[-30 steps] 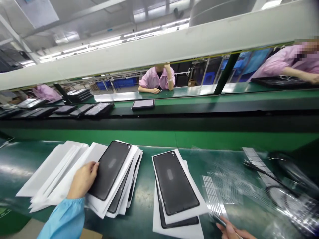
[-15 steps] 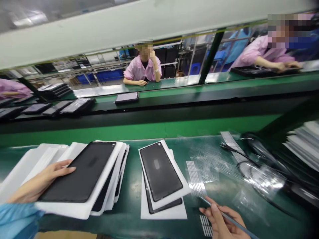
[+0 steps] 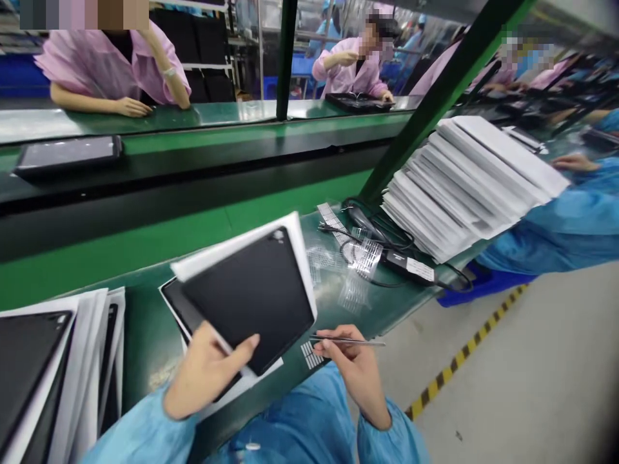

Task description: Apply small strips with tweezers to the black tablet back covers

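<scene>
My left hand (image 3: 207,374) grips the near edge of a black back cover (image 3: 251,299) lying on a white sheet, lifted and tilted above another black cover (image 3: 176,309) on the green bench (image 3: 145,328). My right hand (image 3: 353,364) pinches thin metal tweezers (image 3: 348,340) that point right, just beside the lifted cover's lower right corner. A small sheet of white labels (image 3: 309,354) lies under the right hand. At the left edge sits a fanned stack of black covers and white sheets (image 3: 53,380).
A tall stack of white sheets (image 3: 469,180) stands at the right end of the bench, with black cables and a power adapter (image 3: 401,261) before it. A co-worker's blue sleeve (image 3: 556,232) reaches in at right. People in pink sit beyond the conveyor, which carries a tablet (image 3: 68,154).
The view swung right. My left hand left the fanned stack and now lifts the top cover with its sheet off the middle pile. My right hand brought the tweezers in beside it.
</scene>
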{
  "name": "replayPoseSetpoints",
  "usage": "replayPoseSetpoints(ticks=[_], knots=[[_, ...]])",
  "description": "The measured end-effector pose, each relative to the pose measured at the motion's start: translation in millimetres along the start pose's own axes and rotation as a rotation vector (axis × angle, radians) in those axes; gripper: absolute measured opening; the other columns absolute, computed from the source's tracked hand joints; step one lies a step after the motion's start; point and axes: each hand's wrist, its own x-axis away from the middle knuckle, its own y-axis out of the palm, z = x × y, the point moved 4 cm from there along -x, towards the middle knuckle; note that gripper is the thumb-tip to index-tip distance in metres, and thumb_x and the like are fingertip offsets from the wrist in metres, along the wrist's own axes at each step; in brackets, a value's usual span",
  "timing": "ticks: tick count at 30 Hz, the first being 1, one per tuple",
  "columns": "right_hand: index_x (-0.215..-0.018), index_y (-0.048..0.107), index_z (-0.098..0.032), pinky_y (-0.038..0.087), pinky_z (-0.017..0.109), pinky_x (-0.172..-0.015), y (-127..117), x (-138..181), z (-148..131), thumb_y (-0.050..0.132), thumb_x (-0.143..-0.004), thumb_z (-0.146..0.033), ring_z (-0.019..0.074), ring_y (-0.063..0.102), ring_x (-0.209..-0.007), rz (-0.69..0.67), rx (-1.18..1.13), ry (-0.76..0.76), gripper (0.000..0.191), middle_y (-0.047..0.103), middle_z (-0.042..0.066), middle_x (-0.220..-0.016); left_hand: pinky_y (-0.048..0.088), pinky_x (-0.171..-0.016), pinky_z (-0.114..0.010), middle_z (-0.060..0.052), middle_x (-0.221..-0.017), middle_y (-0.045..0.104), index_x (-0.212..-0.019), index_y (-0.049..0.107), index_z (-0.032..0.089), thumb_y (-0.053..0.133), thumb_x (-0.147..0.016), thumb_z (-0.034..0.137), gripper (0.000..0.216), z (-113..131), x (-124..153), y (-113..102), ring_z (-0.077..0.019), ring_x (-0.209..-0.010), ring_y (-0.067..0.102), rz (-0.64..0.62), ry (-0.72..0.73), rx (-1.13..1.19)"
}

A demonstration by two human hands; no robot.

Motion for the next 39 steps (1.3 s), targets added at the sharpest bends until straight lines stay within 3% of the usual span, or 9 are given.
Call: replayPoseSetpoints(ticks=[3, 6, 9, 12, 18, 22, 29, 39], knots=[[-0.080, 0.049, -0.021, 0.057, 0.034, -0.068, -1, 2, -1, 0.075, -0.072, -0.039, 0.0184, 0.070, -0.067, -0.032, 0.027, 0.014, 0.032, 0.072, 0.006, -0.086, 0.052, -0.089, -0.036, -0.007, -0.098, 0.071, -0.096, 0.068, 0.016, 0.058, -0.079, 0.033, 0.025, 0, -3, 38, -0.0221, -0.092, 0.066, -0.075, 0.088, -0.022], [-0.080, 0.048, -0.021, 0.056, 0.033, -0.068, -1, 2, 0, 0.073, -0.073, -0.038, 0.0179, 0.070, -0.068, -0.071, 0.054, 0.027, 0.031, 0.071, 0.005, -0.087, 0.051, -0.090, -0.038, -0.007, -0.086, 0.072, -0.095, 0.069, 0.016, 0.056, -0.081, 0.031, 0.024, -14, 3, 49, -0.0218, -0.087, 0.067, -0.088, 0.152, -0.112], [-0.080, 0.048, -0.021, 0.056, 0.034, -0.070, -2, 0, 1, 0.072, -0.075, -0.038, 0.0179, 0.070, -0.070, -0.090, 0.058, 0.036, 0.030, 0.071, 0.005, -0.089, 0.052, -0.087, -0.037, -0.005, -0.073, 0.072, -0.092, 0.070, 0.016, 0.057, -0.082, 0.031, 0.022, -24, 8, 50, -0.0211, -0.080, 0.068, -0.093, 0.200, -0.161], [-0.081, 0.048, -0.021, 0.056, 0.034, -0.071, -4, -1, 1, 0.071, -0.076, -0.037, 0.0175, 0.070, -0.071, -0.099, 0.050, 0.040, 0.029, 0.070, 0.004, -0.089, 0.055, -0.081, -0.033, -0.002, -0.058, 0.067, -0.085, 0.071, 0.017, 0.056, -0.081, 0.034, 0.023, -18, 12, 52, -0.0207, -0.071, 0.068, -0.099, 0.236, -0.228], [-0.079, 0.048, -0.020, 0.056, 0.031, -0.068, -3, -1, -3, 0.072, -0.076, -0.035, 0.0159, 0.069, -0.068, -0.097, 0.026, 0.045, 0.028, 0.071, 0.004, -0.086, 0.056, -0.059, -0.028, 0.005, -0.024, 0.031, -0.069, 0.070, 0.026, 0.039, -0.085, 0.037, 0.037, 10, 10, 48, -0.0198, -0.042, 0.058, -0.132, 0.207, -0.300], [-0.078, 0.049, -0.020, 0.056, 0.032, -0.068, -2, -1, -4, 0.074, -0.073, -0.035, 0.0163, 0.069, -0.066, -0.076, -0.001, 0.058, 0.030, 0.071, 0.004, -0.086, 0.054, -0.051, -0.027, 0.005, -0.023, 0.028, -0.069, 0.070, 0.027, 0.040, -0.082, 0.039, 0.035, 15, 8, 45, -0.0201, -0.038, 0.055, -0.157, 0.188, -0.298], [-0.077, 0.049, -0.020, 0.056, 0.031, -0.063, -2, -2, -3, 0.073, -0.073, -0.037, 0.0162, 0.069, -0.063, -0.108, 0.017, 0.078, 0.030, 0.072, 0.004, -0.082, 0.054, -0.055, -0.028, 0.002, -0.031, 0.039, -0.067, 0.070, 0.027, 0.046, -0.077, 0.043, 0.030, 11, 10, 49, -0.0211, -0.050, 0.060, -0.061, 0.167, -0.255], [-0.076, 0.049, -0.020, 0.056, 0.030, -0.067, -3, -1, -1, 0.074, -0.073, -0.036, 0.0152, 0.069, -0.066, -0.087, 0.000, 0.070, 0.029, 0.072, 0.004, -0.086, 0.051, -0.047, -0.027, 0.006, -0.023, 0.024, -0.069, 0.069, 0.027, 0.039, -0.082, 0.040, 0.036, 21, 6, 45, -0.0180, -0.030, 0.046, -0.148, 0.186, -0.301]])
